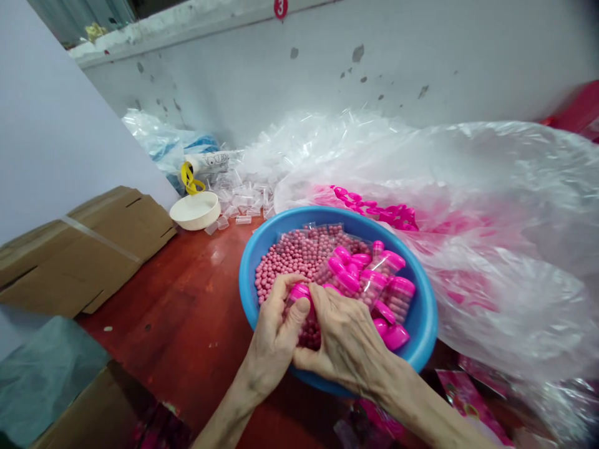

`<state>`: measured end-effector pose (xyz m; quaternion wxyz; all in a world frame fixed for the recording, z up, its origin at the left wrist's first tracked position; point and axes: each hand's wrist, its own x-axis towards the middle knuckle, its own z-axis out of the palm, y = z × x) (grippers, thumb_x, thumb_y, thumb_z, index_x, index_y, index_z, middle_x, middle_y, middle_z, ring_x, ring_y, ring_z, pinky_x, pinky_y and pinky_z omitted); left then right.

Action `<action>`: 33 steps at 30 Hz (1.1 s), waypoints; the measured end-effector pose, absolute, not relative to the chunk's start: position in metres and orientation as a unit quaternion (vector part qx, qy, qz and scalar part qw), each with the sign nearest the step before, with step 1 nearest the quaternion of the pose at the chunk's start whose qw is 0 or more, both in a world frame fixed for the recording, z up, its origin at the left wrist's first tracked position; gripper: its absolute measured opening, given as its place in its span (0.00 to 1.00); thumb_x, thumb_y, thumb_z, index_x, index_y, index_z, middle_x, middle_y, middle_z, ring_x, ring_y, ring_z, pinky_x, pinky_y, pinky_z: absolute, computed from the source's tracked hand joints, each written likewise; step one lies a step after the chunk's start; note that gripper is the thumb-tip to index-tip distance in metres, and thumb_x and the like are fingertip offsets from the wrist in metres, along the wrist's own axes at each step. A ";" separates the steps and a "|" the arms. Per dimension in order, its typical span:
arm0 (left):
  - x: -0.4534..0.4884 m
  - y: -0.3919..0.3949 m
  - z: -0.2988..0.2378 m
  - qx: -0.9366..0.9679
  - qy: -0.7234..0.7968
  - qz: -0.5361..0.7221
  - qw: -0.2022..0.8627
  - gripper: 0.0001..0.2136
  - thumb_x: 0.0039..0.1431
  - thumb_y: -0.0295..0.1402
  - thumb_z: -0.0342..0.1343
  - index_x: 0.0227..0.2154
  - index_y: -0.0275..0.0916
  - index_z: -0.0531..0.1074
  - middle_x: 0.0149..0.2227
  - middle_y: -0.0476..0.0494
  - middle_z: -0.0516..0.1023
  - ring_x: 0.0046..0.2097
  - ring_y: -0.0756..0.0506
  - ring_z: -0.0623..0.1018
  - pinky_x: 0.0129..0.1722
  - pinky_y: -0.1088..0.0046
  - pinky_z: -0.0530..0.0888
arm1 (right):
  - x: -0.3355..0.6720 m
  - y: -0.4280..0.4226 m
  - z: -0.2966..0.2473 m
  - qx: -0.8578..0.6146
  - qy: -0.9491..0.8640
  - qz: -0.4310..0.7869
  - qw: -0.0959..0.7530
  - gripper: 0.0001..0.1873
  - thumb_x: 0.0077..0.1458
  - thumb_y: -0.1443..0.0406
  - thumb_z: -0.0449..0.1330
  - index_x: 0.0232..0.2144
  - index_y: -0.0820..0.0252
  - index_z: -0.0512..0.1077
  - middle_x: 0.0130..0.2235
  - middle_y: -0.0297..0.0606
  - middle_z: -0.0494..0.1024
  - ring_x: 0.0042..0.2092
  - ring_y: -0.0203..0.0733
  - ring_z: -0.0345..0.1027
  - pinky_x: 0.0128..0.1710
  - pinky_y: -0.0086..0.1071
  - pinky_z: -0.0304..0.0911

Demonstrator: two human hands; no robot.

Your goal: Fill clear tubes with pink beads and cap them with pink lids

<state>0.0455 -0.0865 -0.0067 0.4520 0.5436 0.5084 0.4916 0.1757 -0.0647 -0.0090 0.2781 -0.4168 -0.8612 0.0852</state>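
Observation:
A blue basin (423, 312) stands on the red-brown table and holds loose pink beads (290, 255) and several small clear tubes with pink caps (390, 284). Both my hands meet over the basin's near edge. My left hand (276, 333) is curled round a bead-filled tube with a pink cap (299, 292). My right hand (346, 337) is closed on the same tube from the right, with its fingers pressed at the cap. The tube's body is mostly hidden between my fingers.
A big clear plastic bag (491, 206) with pink caps (379, 211) inside lies right of the basin. Empty clear tubes (243, 199), a white bowl (195, 210) and a yellow strap sit at the back. Flattened cardboard (88, 249) lies at the left, with another box at the near left.

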 end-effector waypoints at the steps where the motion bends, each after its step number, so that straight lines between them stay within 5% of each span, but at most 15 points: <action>1: 0.046 -0.087 -0.007 0.547 0.517 0.493 0.437 0.10 0.62 0.37 0.49 0.44 0.40 0.66 0.43 0.45 0.73 0.40 0.47 0.73 0.42 0.73 0.68 | 0.175 -0.066 -0.009 -0.417 -0.861 0.095 0.275 0.17 0.44 0.60 0.59 0.36 0.62 0.62 0.32 0.42 0.72 0.33 0.49 0.69 0.29 0.37 0.63; 7: 0.047 -0.088 -0.012 0.554 0.531 0.495 0.407 0.11 0.61 0.31 0.50 0.46 0.39 0.64 0.45 0.43 0.74 0.43 0.46 0.74 0.43 0.72 0.69 | 0.164 -0.078 -0.009 -0.463 -0.816 0.147 0.313 0.23 0.44 0.69 0.56 0.45 0.65 0.60 0.41 0.47 0.71 0.40 0.50 0.66 0.35 0.41 0.66; 13: 0.047 -0.088 -0.008 0.559 0.524 0.475 0.432 0.08 0.60 0.33 0.52 0.42 0.38 0.68 0.38 0.46 0.75 0.34 0.49 0.74 0.35 0.76 0.69 | 0.164 -0.080 -0.011 -0.442 -0.845 0.108 0.282 0.13 0.46 0.67 0.58 0.36 0.64 0.62 0.34 0.45 0.70 0.32 0.48 0.67 0.26 0.38 0.65; 20: 0.048 -0.090 -0.004 0.458 0.514 0.522 0.504 0.07 0.57 0.35 0.57 0.35 0.40 0.69 0.25 0.55 0.69 0.20 0.56 0.63 0.19 0.82 0.61 | 0.166 -0.075 -0.005 -0.412 -0.864 0.000 0.289 0.14 0.40 0.63 0.63 0.28 0.60 0.62 0.25 0.35 0.68 0.23 0.41 0.62 0.17 0.31 0.54; 24: 0.049 -0.088 -0.005 0.444 0.513 0.544 0.493 0.05 0.56 0.34 0.57 0.34 0.40 0.69 0.24 0.55 0.68 0.21 0.55 0.65 0.23 0.82 0.64 | 0.165 -0.071 -0.003 -0.402 -0.869 0.025 0.288 0.13 0.42 0.63 0.62 0.28 0.61 0.63 0.25 0.36 0.68 0.24 0.41 0.64 0.19 0.32 0.54; 29: 0.044 -0.079 -0.007 0.434 0.478 0.520 0.560 0.09 0.57 0.35 0.57 0.40 0.41 0.67 0.34 0.50 0.74 0.32 0.52 0.71 0.32 0.80 0.68 | 0.169 -0.064 -0.008 -0.404 -0.841 0.115 0.340 0.15 0.46 0.65 0.59 0.37 0.61 0.62 0.33 0.39 0.72 0.32 0.43 0.68 0.28 0.34 0.64; 33: 0.040 -0.080 -0.001 0.472 0.456 0.464 0.595 0.10 0.57 0.35 0.56 0.41 0.38 0.70 0.34 0.48 0.74 0.34 0.50 0.71 0.36 0.78 0.69 | 0.172 -0.063 -0.012 -0.412 -0.824 0.064 0.383 0.18 0.44 0.69 0.56 0.41 0.64 0.62 0.35 0.44 0.72 0.37 0.49 0.67 0.33 0.40 0.67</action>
